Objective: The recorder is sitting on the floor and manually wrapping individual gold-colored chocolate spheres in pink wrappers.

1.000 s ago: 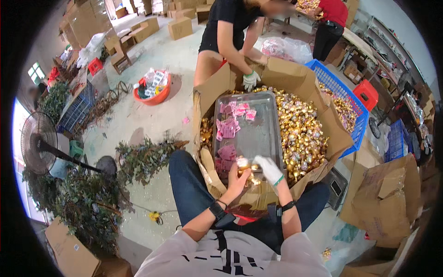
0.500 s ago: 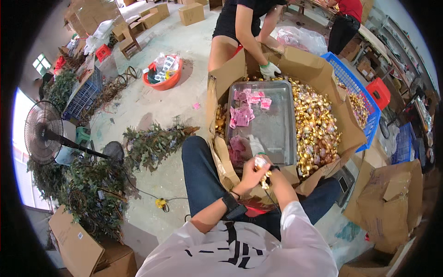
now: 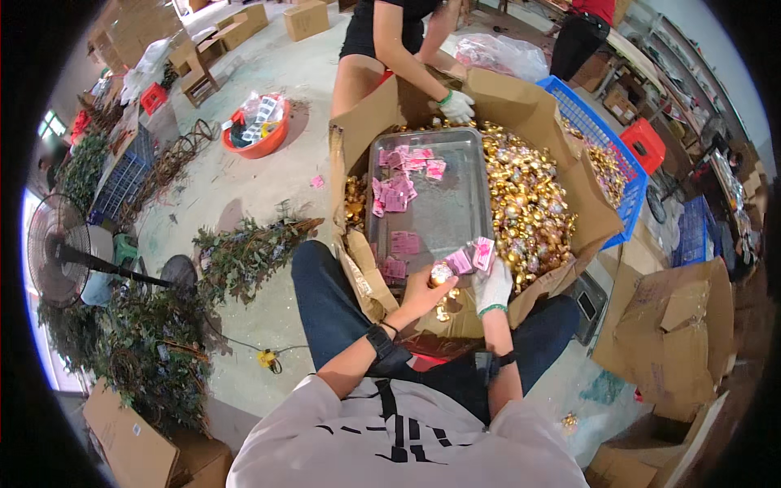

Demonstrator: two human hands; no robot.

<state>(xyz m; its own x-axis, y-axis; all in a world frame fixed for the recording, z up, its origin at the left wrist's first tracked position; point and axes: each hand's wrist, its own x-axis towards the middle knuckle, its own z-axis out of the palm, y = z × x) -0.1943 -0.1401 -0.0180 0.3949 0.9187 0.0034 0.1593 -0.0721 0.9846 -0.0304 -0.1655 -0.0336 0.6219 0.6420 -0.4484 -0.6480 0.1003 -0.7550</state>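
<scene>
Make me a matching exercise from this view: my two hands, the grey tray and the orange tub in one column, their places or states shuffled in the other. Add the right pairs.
Column one
1. left hand
2. right hand
3. grey tray
4. orange tub

Column two
a. inside the cardboard box
b. gloved in white, with a pink card at its fingertips
c. on the floor
d. bare, holding a gold bauble

Pairs: 1-d, 2-b, 3-a, 4-c
</scene>
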